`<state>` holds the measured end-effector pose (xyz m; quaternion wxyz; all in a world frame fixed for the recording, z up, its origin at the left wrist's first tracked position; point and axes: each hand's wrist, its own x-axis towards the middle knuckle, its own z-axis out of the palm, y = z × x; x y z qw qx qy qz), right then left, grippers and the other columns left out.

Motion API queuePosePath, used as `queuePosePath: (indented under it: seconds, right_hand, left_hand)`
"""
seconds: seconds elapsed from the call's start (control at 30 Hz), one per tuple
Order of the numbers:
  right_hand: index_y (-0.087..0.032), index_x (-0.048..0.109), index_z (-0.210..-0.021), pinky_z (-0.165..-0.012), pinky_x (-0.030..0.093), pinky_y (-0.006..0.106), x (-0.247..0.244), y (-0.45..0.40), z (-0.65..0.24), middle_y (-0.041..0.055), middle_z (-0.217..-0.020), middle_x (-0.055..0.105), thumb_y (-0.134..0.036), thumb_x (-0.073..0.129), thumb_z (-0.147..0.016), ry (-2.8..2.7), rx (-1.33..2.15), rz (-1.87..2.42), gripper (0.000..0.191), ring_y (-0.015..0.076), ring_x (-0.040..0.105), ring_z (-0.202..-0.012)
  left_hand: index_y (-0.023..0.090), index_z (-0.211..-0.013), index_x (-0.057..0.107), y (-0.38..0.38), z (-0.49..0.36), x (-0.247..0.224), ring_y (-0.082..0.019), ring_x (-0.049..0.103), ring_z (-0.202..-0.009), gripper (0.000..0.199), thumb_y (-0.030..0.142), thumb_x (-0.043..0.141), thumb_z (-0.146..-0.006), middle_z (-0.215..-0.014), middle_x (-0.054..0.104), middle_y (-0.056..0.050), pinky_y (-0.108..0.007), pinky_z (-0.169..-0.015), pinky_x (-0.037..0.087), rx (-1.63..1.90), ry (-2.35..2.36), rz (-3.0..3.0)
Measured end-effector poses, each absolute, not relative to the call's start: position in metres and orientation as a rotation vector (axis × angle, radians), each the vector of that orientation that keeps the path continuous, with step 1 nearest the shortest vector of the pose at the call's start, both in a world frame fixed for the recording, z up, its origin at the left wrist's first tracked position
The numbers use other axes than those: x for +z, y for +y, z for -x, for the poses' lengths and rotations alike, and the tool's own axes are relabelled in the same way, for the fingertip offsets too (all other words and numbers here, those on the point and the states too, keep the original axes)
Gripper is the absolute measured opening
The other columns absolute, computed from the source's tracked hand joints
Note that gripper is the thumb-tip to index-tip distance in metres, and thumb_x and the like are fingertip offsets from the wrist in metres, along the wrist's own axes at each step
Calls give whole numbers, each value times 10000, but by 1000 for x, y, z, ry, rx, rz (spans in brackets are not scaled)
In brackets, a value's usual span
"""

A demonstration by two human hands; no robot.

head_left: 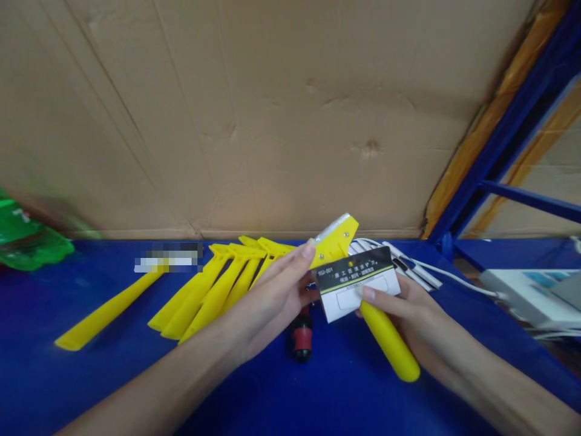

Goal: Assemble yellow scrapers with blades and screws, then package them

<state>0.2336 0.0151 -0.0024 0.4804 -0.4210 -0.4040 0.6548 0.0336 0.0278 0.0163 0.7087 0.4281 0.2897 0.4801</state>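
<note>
A yellow scraper (390, 342) is held between both hands above the blue table, its wide head (338, 239) tilted up to the right. My left hand (281, 284) grips the head's left side, thumb at the metal edge; its other fingers are partly hidden. A printed black-and-white card (358, 281) lies across the scraper's neck. My right hand (408, 303) presses this card with its thumb, its fingers behind the card and beside the handle. Whether the card is wrapped around the scraper or only lies against it, I cannot tell.
Several yellow scraper handles (200, 297) lie left on the blue table (254, 393); another scraper (113, 309) is farther left. A red-and-black screwdriver handle (302, 339) sits below my hands. White strips (420, 269), a white power strip (531, 297), a green bottle (31, 233) and blue frame surround them.
</note>
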Motion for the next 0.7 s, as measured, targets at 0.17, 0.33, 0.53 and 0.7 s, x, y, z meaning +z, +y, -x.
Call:
queuePosePath:
  seconds: [0.17, 0.33, 0.53, 0.7]
  right_hand:
    - [-265, 767, -1177, -969, 571, 401, 5, 26, -215, 53, -1149, 817, -363, 931, -714, -954, 1562, 846, 500, 268, 748, -1065]
    - [-293, 758, -1200, -975, 573, 410, 18, 35, -186, 38, -1164, 814, -334, 955, -664, -957, 1547, 748, 573, 288, 725, -1137]
    - [-278, 779, -1071, -969, 576, 431, 29, 54, -167, 45, -1187, 804, -408, 921, -714, -1059, 1538, 763, 406, 294, 710, -1150]
    - [-219, 783, -952, -962, 585, 406, 28, 75, -167, 67, -1087, 812, -360, 936, -699, -1016, 1449, 898, 328, 282, 723, -1088]
  left_hand:
    - [228, -1348, 642, 16, -23, 9, -257, 744, -1089, 624, 339, 900, -790, -1118, 787, -109, -353, -939, 580, 972, 804, -1064]
    - [279, -1331, 604, 8, -10, 8, -205, 768, -868, 706, 274, 942, -711, -912, 758, -26, -292, -772, 618, 991, 898, -1154]
    - [298, -1374, 562, 4, 29, 13, -178, 760, -843, 752, 238, 927, -719, -890, 728, 1, -267, -776, 618, 945, 947, -1277]
    - [324, -1438, 537, 3, 58, 16, -177, 749, -833, 778, 216, 878, -747, -915, 709, 3, -262, -741, 614, 779, 975, -1407]
